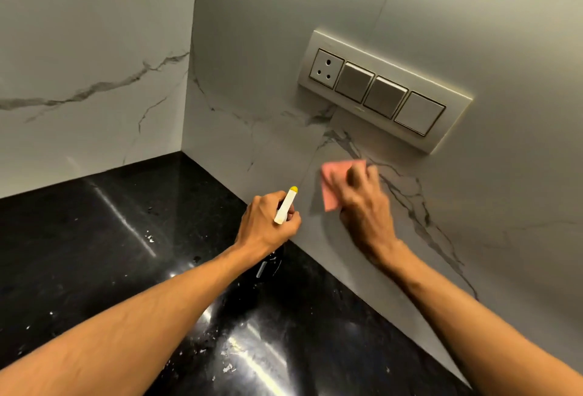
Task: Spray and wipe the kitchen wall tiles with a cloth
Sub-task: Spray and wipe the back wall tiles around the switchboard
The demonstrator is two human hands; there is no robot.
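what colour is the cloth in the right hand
Pink, seen in the head view: the cloth is pressed to the marble-veined wall tile by the right hand.

Glossy black stone counter (94,238), marble-look tiles (252,48), pink cloth (331,187)

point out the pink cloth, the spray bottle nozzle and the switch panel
pink cloth (334,185): head view, on the bare part left of the fingers
spray bottle nozzle (286,204): head view, mid white head, above the fist
switch panel (386,92): head view, on a grey middle switch
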